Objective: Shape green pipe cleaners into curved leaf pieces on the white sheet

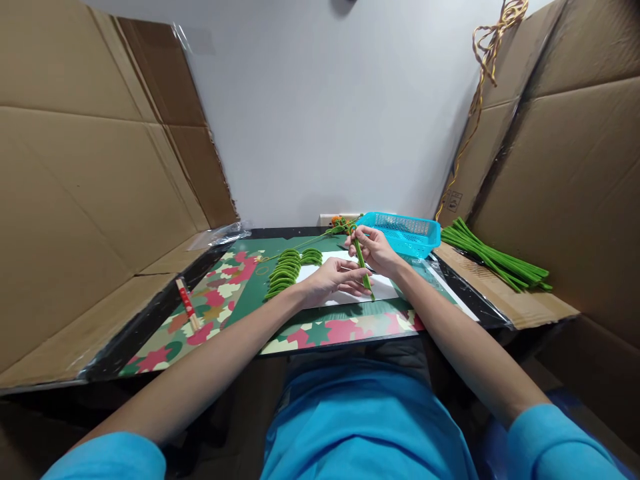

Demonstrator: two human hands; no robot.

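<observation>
Between my hands is a fuzzy green pipe cleaner point(361, 257), held slanting over a white sheet point(330, 298); it may be doubled or several together. The fingers of my left hand point(337, 277) pinch it near its lower end. Higher up, my right hand point(373, 247) grips the upper end, where a small loop shows by the fingertips. Left of my left hand lie curved green pipe cleaner pieces point(284, 272) in a row, with a shorter group point(312, 257) beside them.
A blue plastic basket point(433, 243) stands behind my right hand, near an orange and green flower piece point(340, 221). Straight green pipe cleaners point(495, 257) lie in a pile at right. Red-wrapped chopsticks point(187, 303) rest at left. Cardboard walls point(90, 167) flank the table.
</observation>
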